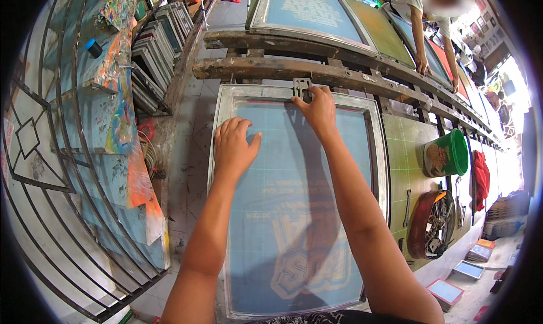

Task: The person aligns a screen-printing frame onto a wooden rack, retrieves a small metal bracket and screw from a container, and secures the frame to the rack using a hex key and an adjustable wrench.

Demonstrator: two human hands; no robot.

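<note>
Now, right hand point(317, 109) holds one bracket point(301, 86); left hand point(235, 146) over one screen point(283, 171).

A large rectangular screen frame point(380, 154) lies flat in the middle of the view, its long sides running away from the person and its far end just short of the brown rail point(254, 68). Its bars are whitish-grey and smeared. Inside stretches blue mesh point(277, 148) with a pale design of big outlined letters near the bottom and smaller lines of lettering above (thin greenish grid lines show there too). At the middle of the far bar sits a small grey metal bracket point(297, 86) with slots, its lower part partly hidden.
</note>
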